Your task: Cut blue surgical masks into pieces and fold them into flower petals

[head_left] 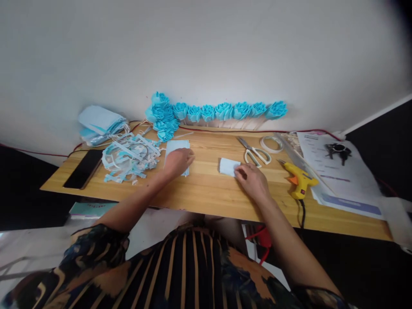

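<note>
Pale-blue cloth [226, 166] is lying on the wooden table [206, 193], and the right hand [253, 179] is pinching its edge. The left hand [178, 163] is curling over pale sheets [173, 146]; whether it is gripping them, one cannot tell. White papers [337, 171] are showing print, maybe too blurry to read. Scissors [252, 150] and a yellow glue gun [301, 180] are lying nearby.

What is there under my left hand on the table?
Under your left hand are flat light blue sheets; their upper part and lower right corner show. The hand covers the middle, so what lies there cannot be seen.
</note>
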The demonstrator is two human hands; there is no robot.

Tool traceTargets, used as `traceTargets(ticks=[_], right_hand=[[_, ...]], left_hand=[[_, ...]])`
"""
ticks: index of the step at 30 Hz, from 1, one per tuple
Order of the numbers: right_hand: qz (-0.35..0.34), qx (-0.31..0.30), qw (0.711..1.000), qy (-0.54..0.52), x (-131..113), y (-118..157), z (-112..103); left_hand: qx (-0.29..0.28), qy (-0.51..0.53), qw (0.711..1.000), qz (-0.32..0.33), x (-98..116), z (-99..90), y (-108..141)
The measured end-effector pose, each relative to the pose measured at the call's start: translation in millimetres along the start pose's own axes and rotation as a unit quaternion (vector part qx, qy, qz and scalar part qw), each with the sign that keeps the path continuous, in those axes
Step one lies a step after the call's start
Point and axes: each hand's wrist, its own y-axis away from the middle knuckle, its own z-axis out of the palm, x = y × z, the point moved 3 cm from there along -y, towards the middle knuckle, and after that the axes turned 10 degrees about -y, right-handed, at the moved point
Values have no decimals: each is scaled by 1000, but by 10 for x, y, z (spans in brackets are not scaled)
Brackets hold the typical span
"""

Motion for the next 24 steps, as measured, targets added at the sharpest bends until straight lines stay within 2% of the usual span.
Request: traceTargets(ticks=[2,4,6,11,15,18,24], right_hand=[[3,0,1000,-5,7,-4,-2],[0,1,1000,-6,8,-4,-5],[-1,1,1000,-11,12,-2,-4],[-1,8,999,-52,52,3,-5],[9,89,992,-84,28,-16,-98],[-5,133,987,-87,-115,-50,-176],[-55,13,992,-111,-584,-193,-45]], left_hand=[[-11,-39,997,-62,-195,33,37],[-9,-66,996,-63,-251,83,79],[-8,-75,996,-40,-202,134,133],[-13,-45,999,20,72,188,345],[-12,-24,999,37,189,188,476],[-1,-9,999,31,201,184,490],[15,-9,999,31,192,222,463]])
